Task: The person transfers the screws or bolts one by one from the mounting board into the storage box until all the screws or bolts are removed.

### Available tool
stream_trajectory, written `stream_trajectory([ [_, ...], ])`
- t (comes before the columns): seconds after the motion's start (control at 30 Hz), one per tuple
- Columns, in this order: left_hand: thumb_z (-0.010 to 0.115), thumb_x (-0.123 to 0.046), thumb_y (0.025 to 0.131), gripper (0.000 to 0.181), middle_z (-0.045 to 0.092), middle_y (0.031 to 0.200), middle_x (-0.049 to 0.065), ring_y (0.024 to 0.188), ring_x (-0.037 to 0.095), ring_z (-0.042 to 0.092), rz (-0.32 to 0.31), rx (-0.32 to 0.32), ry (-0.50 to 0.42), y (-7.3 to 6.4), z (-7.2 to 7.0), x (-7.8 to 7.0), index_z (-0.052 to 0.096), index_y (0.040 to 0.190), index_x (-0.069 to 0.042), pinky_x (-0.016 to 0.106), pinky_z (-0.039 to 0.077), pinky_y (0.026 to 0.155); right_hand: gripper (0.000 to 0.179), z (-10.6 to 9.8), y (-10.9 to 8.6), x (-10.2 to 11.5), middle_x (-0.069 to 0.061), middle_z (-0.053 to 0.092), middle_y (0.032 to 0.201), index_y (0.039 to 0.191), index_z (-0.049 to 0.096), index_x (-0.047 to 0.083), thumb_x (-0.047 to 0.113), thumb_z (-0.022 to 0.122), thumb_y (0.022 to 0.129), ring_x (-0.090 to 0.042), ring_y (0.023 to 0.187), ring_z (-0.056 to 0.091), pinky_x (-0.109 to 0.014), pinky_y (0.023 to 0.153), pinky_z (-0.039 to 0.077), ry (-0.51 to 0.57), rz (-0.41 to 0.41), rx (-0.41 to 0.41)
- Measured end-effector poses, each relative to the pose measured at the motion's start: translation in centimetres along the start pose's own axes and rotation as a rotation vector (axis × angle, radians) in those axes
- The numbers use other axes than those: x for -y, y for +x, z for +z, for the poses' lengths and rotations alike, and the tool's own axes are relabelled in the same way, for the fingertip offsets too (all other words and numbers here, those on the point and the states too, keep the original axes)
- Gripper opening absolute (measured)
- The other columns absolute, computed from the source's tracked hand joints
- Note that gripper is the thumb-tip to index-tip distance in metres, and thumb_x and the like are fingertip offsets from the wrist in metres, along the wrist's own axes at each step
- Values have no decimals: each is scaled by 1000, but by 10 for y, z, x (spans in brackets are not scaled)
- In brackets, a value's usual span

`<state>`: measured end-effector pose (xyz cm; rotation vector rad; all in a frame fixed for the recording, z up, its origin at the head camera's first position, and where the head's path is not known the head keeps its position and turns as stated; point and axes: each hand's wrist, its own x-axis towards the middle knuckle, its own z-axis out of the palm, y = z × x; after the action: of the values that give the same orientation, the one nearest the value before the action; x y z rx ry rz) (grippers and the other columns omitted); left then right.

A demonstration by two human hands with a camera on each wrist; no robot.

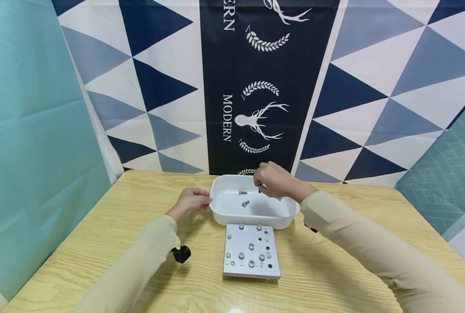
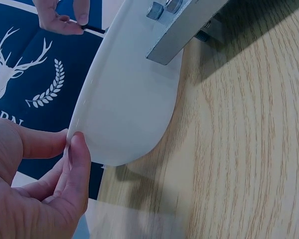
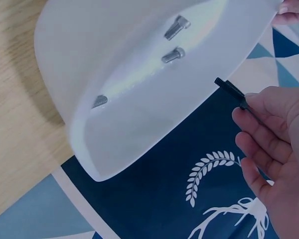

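Note:
A white plastic tray (image 1: 252,221) stands at the back of the table. My left hand (image 1: 193,200) pinches its left rim between thumb and fingers, plainly seen in the left wrist view. My right hand (image 1: 273,179) is above the tray's right half, pinching a black threaded screw (image 3: 230,91) with its threaded end pointing out past the fingertips. Silver socket-head bolts lie on the tray floor, among them one bolt (image 3: 177,27), another (image 3: 173,55) close by, and a third (image 3: 99,101) partly hidden near the tray's end.
In front of the tray is a silver metal plate (image 1: 245,235) with several bolts set in it and some open holes. A patterned cloth (image 1: 170,87) hangs right behind the tray. The wooden table (image 1: 146,195) extends on both sides.

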<state>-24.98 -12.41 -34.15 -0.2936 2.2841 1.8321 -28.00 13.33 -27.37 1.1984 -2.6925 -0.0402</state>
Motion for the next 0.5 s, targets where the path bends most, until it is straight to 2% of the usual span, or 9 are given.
stream_trajectory([
  [0.23, 66, -3, 87, 27, 63, 102, 14, 75, 13, 62, 4, -8, 7, 1, -1, -1, 64, 112, 5, 30, 59, 83, 9, 0, 12, -5, 0, 72, 81, 81, 73, 12, 5, 69, 79, -16, 79, 56, -33, 74, 49, -12, 20, 36],
  [0.5, 66, -3, 87, 28, 63, 104, 16, 78, 15, 64, 4, -2, 5, -1, -1, -1, 63, 113, 6, 30, 59, 84, 11, 3, 19, -6, -1, 72, 85, 85, 74, 11, 4, 66, 82, -17, 81, 56, -33, 77, 52, 4, 65, 94],
])
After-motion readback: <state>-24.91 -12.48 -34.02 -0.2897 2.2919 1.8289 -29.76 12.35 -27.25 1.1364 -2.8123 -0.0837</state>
